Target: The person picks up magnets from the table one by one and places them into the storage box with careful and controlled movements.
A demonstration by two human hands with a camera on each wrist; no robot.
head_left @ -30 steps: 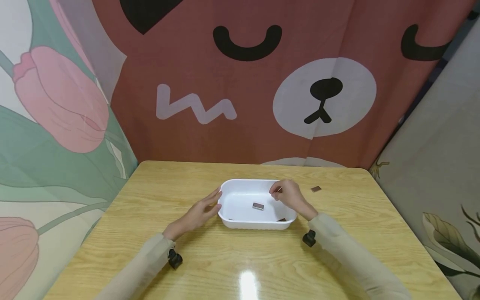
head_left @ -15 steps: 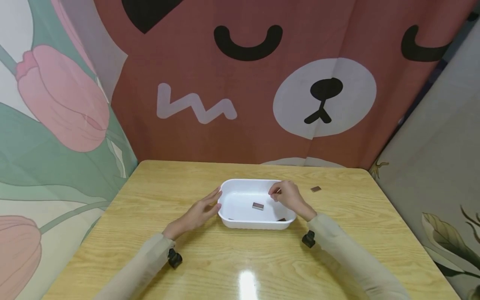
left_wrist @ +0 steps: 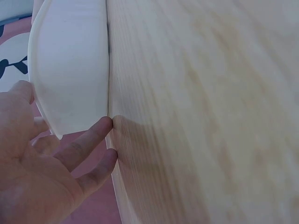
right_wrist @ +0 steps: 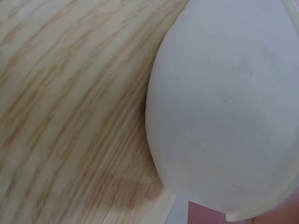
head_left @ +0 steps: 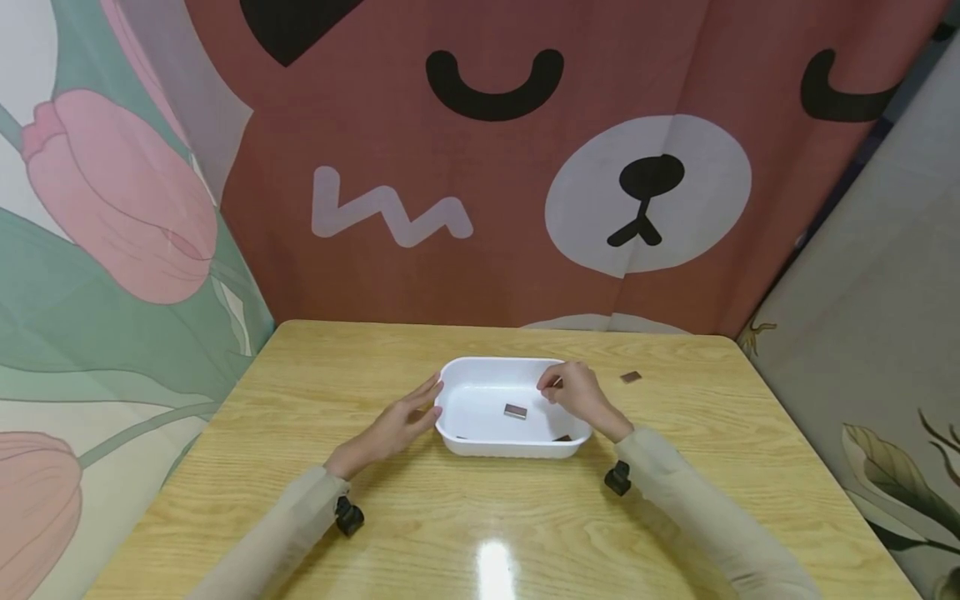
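Observation:
A white rectangular tray [head_left: 510, 450] stands on the wooden table, its long side towards me. My left hand [head_left: 390, 429] rests at the tray's left end with fairly straight fingers; in the left wrist view, fingertips [left_wrist: 103, 125] meet the table beside the tray wall. Over the tray's right end is my right hand [head_left: 581, 396], fingers bent and tips together; I cannot tell whether something is pinched there. Flat on the tray floor lies a small brown rectangular piece [head_left: 515, 412] with a pale edge. Another dark brown piece [head_left: 562, 438] shows near the front right corner, partly hidden by the rim.
A small brown rectangular piece [head_left: 631, 377] lies on the table [head_left: 420, 525] behind and right of the tray. A curtain [head_left: 375, 275] with a bear print hangs past the table's far edge. Printed cloths [head_left: 127, 350] flank both sides. The right wrist view is filled mostly by the tray's outer wall [right_wrist: 219, 112].

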